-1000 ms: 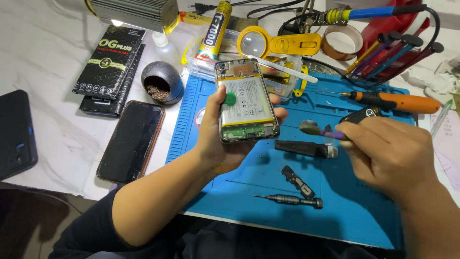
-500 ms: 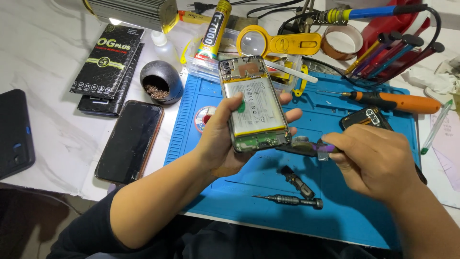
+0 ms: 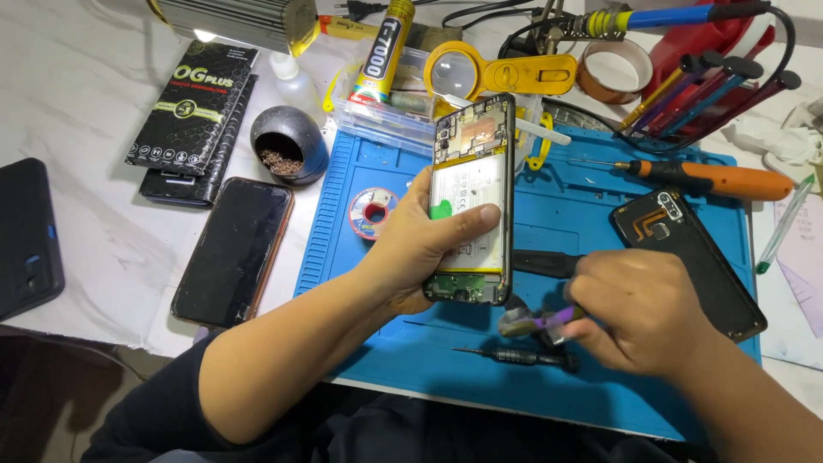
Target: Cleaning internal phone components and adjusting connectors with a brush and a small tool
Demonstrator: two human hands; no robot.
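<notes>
Here, opened phone (image 3: pixel 471 201) upright in left hand (image 3: pixel 420 249), thumb across its battery.

2 black packets (image 3: pixel 190 120) stacked left, dark phone screen (image 3: pixel 233 250)

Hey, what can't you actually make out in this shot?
Head view only:
- Tool in right hand: blurred, mostly hidden by fingers.
- Opened phone in left hand: left edge behind fingers.
- Lamp: cut off by top edge.
</notes>
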